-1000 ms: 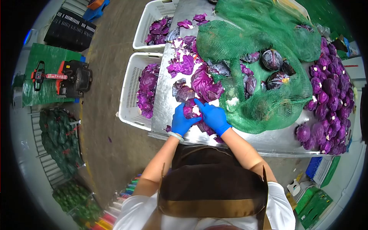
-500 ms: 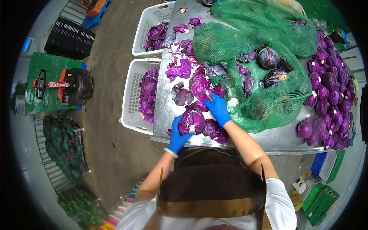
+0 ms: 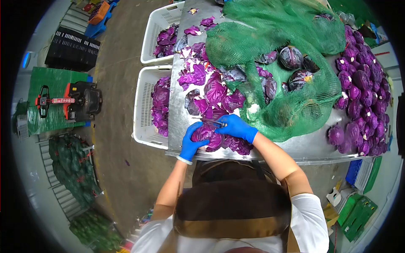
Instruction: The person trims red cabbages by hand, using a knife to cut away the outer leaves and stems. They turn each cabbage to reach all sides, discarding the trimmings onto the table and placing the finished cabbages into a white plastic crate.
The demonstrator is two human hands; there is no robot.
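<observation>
A red cabbage (image 3: 207,138) lies near the front edge of the metal table, with my left hand (image 3: 191,142) gripping its left side. My right hand (image 3: 238,127) is closed around a small knife (image 3: 214,122), whose blade points left across the top of the cabbage. Both hands wear blue gloves. Loose purple leaves (image 3: 215,89) are scattered just beyond the cabbage, and more leaves (image 3: 238,144) lie to its right, below my right hand. Part of the knife is hidden by my fingers.
Green netting (image 3: 291,120) with several cabbages (image 3: 291,57) inside covers the table's middle. Peeled cabbages (image 3: 363,90) are heaped on the right. Two white crates (image 3: 141,105) holding leaves stand along the left edge. A pallet jack (image 3: 80,100) is farther left on the floor.
My right hand has come down and closer, bringing the knife over the cabbage. My left hand has shifted slightly and still grips the cabbage. The whole view has moved a little.
</observation>
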